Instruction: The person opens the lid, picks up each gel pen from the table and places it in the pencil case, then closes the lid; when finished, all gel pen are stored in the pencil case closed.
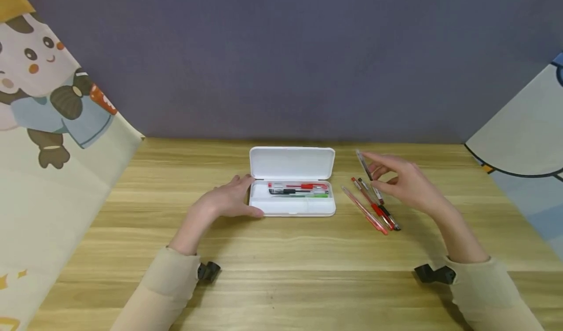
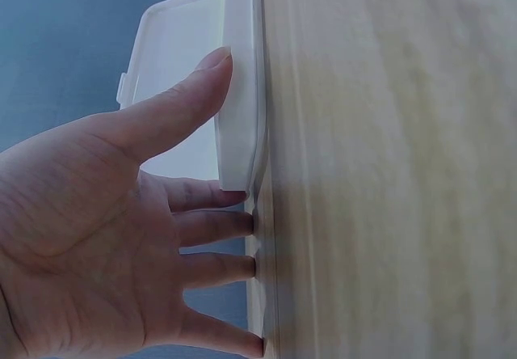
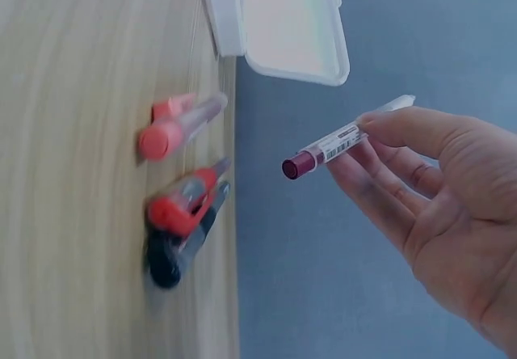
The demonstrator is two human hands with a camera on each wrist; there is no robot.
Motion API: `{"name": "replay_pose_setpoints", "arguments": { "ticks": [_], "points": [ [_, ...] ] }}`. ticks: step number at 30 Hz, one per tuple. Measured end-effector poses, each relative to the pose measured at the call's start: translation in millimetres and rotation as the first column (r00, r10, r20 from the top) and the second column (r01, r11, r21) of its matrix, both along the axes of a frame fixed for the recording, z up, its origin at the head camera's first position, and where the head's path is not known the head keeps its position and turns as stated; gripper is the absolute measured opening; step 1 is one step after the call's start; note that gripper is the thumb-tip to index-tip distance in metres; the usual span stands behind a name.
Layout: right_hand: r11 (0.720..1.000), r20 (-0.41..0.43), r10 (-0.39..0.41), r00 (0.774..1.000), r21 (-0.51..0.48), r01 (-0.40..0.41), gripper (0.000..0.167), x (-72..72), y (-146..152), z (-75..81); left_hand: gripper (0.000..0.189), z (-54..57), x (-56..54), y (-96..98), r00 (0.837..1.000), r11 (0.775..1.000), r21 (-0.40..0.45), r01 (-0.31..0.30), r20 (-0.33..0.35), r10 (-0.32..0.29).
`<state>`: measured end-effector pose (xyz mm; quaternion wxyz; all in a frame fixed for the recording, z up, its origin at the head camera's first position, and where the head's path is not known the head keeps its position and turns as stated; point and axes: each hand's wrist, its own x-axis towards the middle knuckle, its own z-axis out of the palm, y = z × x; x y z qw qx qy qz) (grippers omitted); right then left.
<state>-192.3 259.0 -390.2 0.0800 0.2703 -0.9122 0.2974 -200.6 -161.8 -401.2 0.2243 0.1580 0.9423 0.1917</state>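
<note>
A white pencil case (image 1: 292, 207) lies with its lid raised, holding several pens in its rear compartment. My left hand (image 1: 224, 199) rests at the case's left end, thumb on the front edge and fingers spread behind; in the left wrist view the thumb (image 2: 182, 104) lies along the white wall. My right hand (image 1: 409, 179) pinches a clear-barrelled pen (image 3: 339, 142) with a dark red end between thumb and fingers, held above the table. Below it lie a pinkish-red pen (image 1: 364, 209), a red pen (image 1: 371, 201) and a black pen (image 1: 391, 218).
The wooden table (image 1: 272, 272) runs back to a dark grey-blue panel (image 1: 290, 62). Panels with cartoon prints stand at the left (image 1: 66, 91) and right (image 1: 523, 125). The raised lid (image 1: 292, 163) stands at the back of the case.
</note>
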Motion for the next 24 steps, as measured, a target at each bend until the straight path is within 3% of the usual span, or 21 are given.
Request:
{"name": "replay_pose_setpoints", "arguments": {
  "ticks": [5,10,16,24],
  "points": [
    [1.0,-0.032,-0.018,0.999,-0.004,0.018,0.075,0.9,-11,5.2,0.1,1.0,-1.2,1.1,1.0,1.0,-0.011,0.002,0.002,-0.002],
    [0.999,-0.015,-0.021,1.0,-0.039,0.021,0.078,-3.3,-31,10.4,0.102,0.8,-1.0,0.3,1.0,1.0,-0.017,0.006,0.011,-0.006],
    [0.995,-0.024,0.036,0.999,-0.089,-0.038,0.073,-13.8,-59,14.3,0.101,0.0,-0.8,0.3,1.0,1.0,-0.009,0.008,0.008,-0.008],
    [0.984,0.022,0.114,0.993,-0.14,-0.11,0.073,-24.6,-93,14.6,0.1,-0.7,-1.6,1.7,1.0,1.0,-0.021,0.01,0.008,-0.01]
  ]
}}
